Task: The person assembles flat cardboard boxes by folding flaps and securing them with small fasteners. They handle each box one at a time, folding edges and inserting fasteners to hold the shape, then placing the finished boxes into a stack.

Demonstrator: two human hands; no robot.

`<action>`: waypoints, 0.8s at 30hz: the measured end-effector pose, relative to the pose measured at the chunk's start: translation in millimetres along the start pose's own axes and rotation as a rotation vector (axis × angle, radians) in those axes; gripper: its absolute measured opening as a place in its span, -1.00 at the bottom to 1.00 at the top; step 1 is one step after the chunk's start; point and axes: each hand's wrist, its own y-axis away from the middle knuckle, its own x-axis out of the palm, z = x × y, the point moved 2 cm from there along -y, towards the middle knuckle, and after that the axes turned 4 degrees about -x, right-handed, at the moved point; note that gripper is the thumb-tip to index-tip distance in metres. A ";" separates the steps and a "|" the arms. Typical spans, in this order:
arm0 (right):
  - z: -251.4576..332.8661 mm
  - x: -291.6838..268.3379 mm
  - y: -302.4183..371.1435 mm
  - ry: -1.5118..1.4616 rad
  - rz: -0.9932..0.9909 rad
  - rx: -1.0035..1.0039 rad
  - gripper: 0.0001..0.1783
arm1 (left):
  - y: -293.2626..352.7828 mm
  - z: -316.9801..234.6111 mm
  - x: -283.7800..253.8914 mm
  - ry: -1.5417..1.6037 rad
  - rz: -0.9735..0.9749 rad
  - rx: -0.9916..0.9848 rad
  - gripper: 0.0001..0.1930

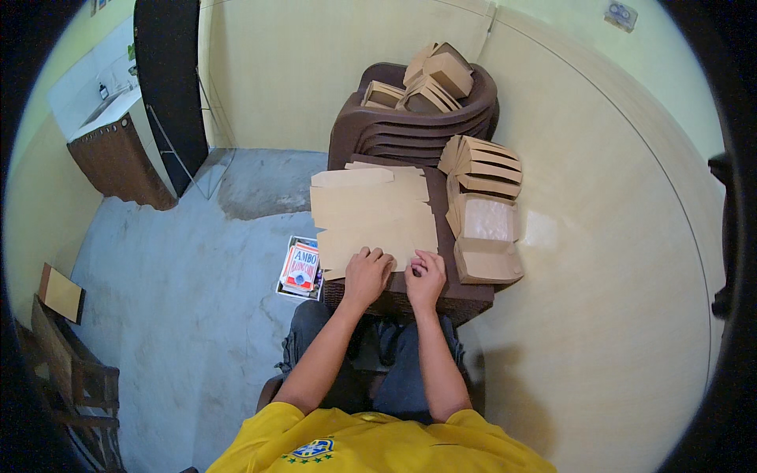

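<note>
A flat tan cardboard box blank (374,217) with slits and flaps along its edges lies on a dark brown woven-look table (468,293). At its near edge my left hand (369,272) rests with bent fingers closed over the cardboard. Just to the right, my right hand (425,276) has curled fingers, thumb and forefinger drawn together at the same near edge. Both hands are a short way apart. Under the blank, more cardboard edges peek out at the far side, so other sheets seem to lie below it.
Folded cardboard boxes (482,167) line the table's right side, by the wall. More boxes (432,93) sit on stacked brown plastic chairs (359,126) behind the table. A white box of packets (300,266) stands to the left. Wooden furniture (67,355) is at far left.
</note>
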 end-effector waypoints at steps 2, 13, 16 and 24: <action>9.9 6.1 8.5 0.075 0.064 -0.077 -0.49 | -7.3 2.2 1.2 0.034 -0.015 0.021 -0.80; 24.7 -8.4 26.8 0.454 0.234 -0.281 -0.36 | -7.5 7.9 2.1 0.068 0.104 0.061 -0.69; 32.6 -10.8 34.1 0.589 0.246 -0.368 -0.37 | -10.3 8.2 7.0 0.071 0.172 0.011 -0.70; 29.4 -31.8 6.6 0.383 0.254 0.273 -0.58 | -10.0 2.2 4.6 0.027 0.008 0.022 -0.76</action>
